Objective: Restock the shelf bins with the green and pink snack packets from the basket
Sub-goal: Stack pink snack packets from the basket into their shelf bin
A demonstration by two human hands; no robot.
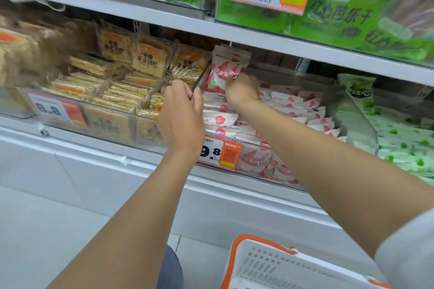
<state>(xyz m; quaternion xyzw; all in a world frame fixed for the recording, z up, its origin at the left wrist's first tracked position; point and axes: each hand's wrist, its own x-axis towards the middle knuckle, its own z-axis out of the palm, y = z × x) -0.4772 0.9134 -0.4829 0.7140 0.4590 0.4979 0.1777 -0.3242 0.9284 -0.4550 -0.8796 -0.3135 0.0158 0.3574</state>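
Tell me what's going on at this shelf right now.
A person is restocking the middle clear bin. The right hand holds an upright bunch of pink packets at the bin's back left corner, above rows already lying inside. The left hand grips the clear divider next to the cracker packs. The basket sits below, its contents out of view.

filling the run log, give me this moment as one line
right hand: holds pink packet upright in pink bin | left hand: grips clear divider
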